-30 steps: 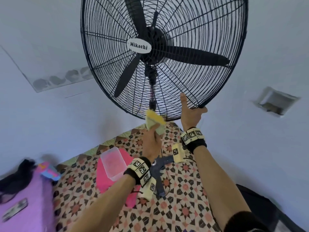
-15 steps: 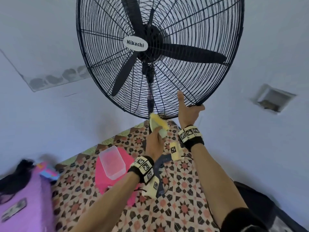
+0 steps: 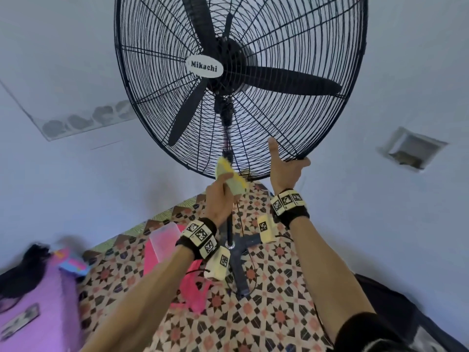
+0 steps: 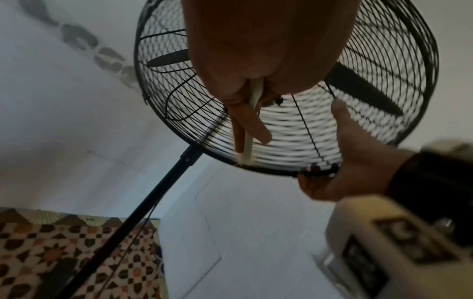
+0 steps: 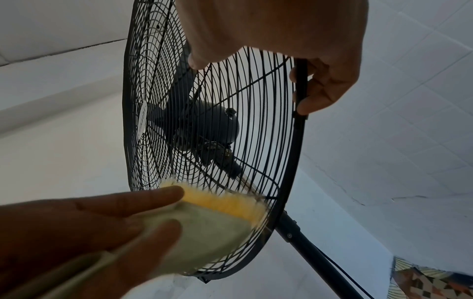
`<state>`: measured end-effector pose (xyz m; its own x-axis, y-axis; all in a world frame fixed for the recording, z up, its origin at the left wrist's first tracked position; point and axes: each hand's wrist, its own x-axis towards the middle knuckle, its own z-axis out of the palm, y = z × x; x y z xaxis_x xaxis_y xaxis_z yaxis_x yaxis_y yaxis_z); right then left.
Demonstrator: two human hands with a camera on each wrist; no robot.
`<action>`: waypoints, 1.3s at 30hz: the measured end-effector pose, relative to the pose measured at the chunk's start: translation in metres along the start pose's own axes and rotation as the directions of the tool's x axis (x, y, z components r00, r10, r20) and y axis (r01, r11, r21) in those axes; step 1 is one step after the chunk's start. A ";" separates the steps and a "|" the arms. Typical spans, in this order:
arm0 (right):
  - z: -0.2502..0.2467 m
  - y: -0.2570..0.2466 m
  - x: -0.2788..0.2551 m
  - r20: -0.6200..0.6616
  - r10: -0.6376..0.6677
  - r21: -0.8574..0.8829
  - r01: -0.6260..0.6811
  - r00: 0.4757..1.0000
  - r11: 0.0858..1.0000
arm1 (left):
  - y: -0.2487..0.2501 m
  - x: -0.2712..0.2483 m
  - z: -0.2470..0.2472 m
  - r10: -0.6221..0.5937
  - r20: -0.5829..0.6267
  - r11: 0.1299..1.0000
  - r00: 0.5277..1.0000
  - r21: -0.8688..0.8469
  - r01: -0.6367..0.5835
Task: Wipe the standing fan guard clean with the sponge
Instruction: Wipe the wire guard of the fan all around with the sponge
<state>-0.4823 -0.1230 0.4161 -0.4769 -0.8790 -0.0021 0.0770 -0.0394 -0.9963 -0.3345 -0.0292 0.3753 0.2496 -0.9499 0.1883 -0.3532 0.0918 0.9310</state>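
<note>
Two hands are on the fan right now: your left hand (image 3: 220,199) pinches the sponge (image 3: 232,179) between thumb and fingers and presses its yellow face against the bottom rim of the fan guard (image 3: 299,80), just beside where the stand pole (image 3: 229,224) meets it, while your right hand (image 3: 286,171) curls its fingers round the lower right rim, thumb laid up along the wires, to steady the head. From the right wrist view the sponge (image 5: 215,218) sits flat across several wires at the guard's lowest arc, so your grip is closed on it and loaded. You look to be in the wiping step itself, working the bottom edge; most of the guard above shows no sign either way of being done. For the next move, judge it as a stroke along the rim or up the wires: keep steady pressure, keep the right hand bracing so the head does not swing, and keep fingertips out of the gaps.
</note>
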 end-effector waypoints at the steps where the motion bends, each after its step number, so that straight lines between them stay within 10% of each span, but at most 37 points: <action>1: 0.001 -0.001 0.001 0.003 -0.001 0.002 0.001 1.000 1.000 | 0.004 0.001 -0.003 0.009 -0.031 1.000 0.999 -0.019 -0.010; 7: 0.001 0.006 -0.002 -0.008 0.000 -0.012 0.000 1.000 1.000 | -0.004 -0.005 -0.012 0.005 0.251 0.993 0.968 0.115 -0.035; 13: -0.001 0.001 0.000 -0.008 -0.020 -0.028 0.020 1.000 0.999 | 0.046 0.028 -0.038 0.159 -0.090 0.986 0.983 -0.028 -0.162; 23: 0.004 -0.002 -0.032 -0.152 -0.155 -0.265 0.111 0.976 0.958 | 0.065 0.046 -0.068 -0.080 0.262 0.993 0.962 -0.062 0.099; 32: 0.004 0.032 -0.070 0.168 -0.646 -0.541 0.617 0.745 0.571 | 0.082 0.062 -0.079 -0.074 0.317 0.995 0.946 -0.033 0.089; 39: 0.014 0.031 -0.060 0.245 -0.750 -0.570 0.717 0.614 0.401 | 0.094 0.068 -0.075 0.012 0.455 1.000 0.891 -0.028 0.000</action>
<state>-0.4390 -0.0783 0.3864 -0.1364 -0.6265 0.7674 -0.8104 -0.3750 -0.4502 -0.2827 -0.0631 0.4987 -0.1921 -0.9807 0.0369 -0.3280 0.0996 0.9394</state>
